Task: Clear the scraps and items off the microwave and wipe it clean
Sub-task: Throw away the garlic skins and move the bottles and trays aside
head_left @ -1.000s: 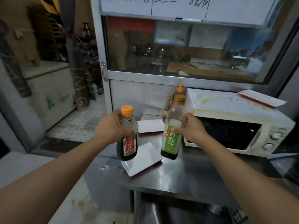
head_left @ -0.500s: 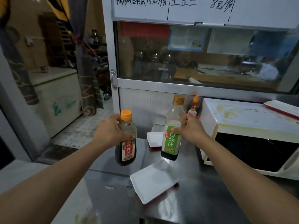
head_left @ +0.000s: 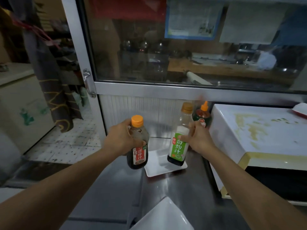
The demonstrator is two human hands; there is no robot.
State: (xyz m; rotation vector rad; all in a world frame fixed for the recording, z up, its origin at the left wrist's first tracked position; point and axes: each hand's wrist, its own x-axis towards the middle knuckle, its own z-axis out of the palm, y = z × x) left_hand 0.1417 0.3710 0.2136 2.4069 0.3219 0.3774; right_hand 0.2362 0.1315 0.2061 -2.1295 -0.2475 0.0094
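Observation:
My left hand (head_left: 121,138) grips a dark sauce bottle (head_left: 137,155) with an orange cap and red label. My right hand (head_left: 197,138) grips a taller bottle with a green label (head_left: 178,146) and a tan cap. Both bottles are held just above the steel counter (head_left: 166,185), left of the white microwave (head_left: 232,130). Yellowish stains and small scraps (head_left: 252,128) mark the microwave's top. A white and red tray (head_left: 299,109) lies at the top's far right edge.
A small orange-capped sauce bottle (head_left: 201,116) stands against the back panel beside the microwave. One white square plate (head_left: 159,165) lies on the counter under the bottles, another (head_left: 163,216) at the near edge. A glass window (head_left: 182,47) rises behind. A doorway and tiled floor (head_left: 63,140) open on the left.
Both hands have carried the bottles forward and lower toward the back of the counter, over the far plate. The view has shifted left and closer, so the microwave sits further right.

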